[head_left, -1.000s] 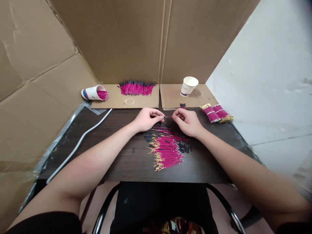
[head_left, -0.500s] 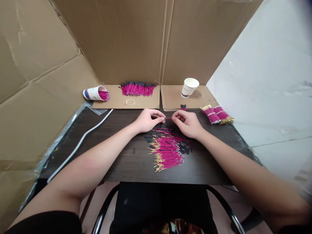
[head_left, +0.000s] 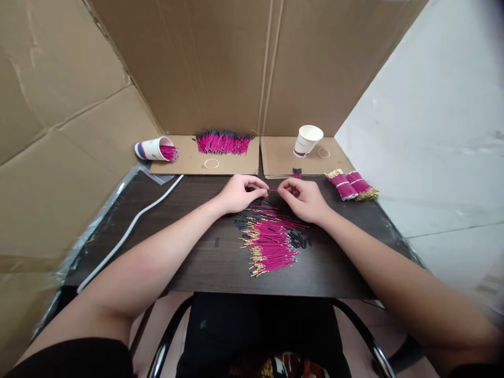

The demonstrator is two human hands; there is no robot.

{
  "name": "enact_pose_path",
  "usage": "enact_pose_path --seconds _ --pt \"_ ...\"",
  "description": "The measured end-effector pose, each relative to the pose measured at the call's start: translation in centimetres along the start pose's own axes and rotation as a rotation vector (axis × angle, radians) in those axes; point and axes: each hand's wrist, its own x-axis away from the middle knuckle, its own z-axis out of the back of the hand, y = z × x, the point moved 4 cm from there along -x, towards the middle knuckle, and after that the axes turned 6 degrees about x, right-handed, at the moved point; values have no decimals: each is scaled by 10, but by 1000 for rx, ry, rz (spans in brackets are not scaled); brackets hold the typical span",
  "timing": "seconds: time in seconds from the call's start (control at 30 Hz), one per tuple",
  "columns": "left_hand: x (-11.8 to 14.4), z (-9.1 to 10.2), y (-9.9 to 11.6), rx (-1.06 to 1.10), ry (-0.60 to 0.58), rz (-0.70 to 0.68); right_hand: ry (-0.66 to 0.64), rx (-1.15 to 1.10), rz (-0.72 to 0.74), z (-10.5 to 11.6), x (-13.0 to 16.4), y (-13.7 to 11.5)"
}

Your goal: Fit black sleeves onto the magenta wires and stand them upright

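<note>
Head view: see thin pink wire [head_left: 273,190] in the narrow gap between left hand [head_left: 241,195] and right hand [head_left: 302,200], just beyond the loose wire pile [head_left: 271,244]. Runs side to side, long axis from fingertips to fingertips, about equally near both hands. Pinched between closed thumb and fingers on both sides; cannot make out wire ends, covered by fingers. As for writing: can read none; only dark bands and tiny print on upright cup [head_left: 308,140] and tipped cup [head_left: 149,149].
</note>
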Motion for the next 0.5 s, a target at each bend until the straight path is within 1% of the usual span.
enact_pose_path --seconds 0.5 --pt "1 -1 0 24 -10 22 -9 -9 7 0 1 -1"
